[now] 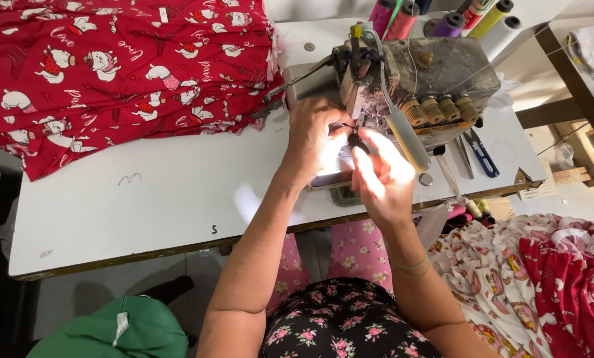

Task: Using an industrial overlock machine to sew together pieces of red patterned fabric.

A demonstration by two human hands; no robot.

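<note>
- Nearest the camera sits the person's lap, in a black dress with small pink flowers [340, 325], with pink flowered trousers [358, 248] showing below the near edge of the surface.
- Both forearms reach away from the camera, over the near edge of the white surface [164, 192], to a worn grey overlock sewing machine [419, 76] standing towards the far right corner.
- That machine has its long axis running left to right along the surface, and its needle end faces left, towards the hands.
- Left hand [313, 139] rests at the needle end, fingers curled against the machine's front; whether its grip is clamped on anything I cannot tell.
- Right hand [383, 176] is just beside it, brightly lit, fingertips pinched together at something small and dark by the presser foot; it is too washed out to name.
- Red printed fabric [118, 66] lies stacked at the far left corner, its edge close to the machine.
- Thread cones [449, 20] stand behind the machine.
- Blue-handled snips [482, 156] lie at the right edge of the surface, just beside the machine.
- More printed cloth [542, 278] is heaped low on the right, off the surface.
</note>
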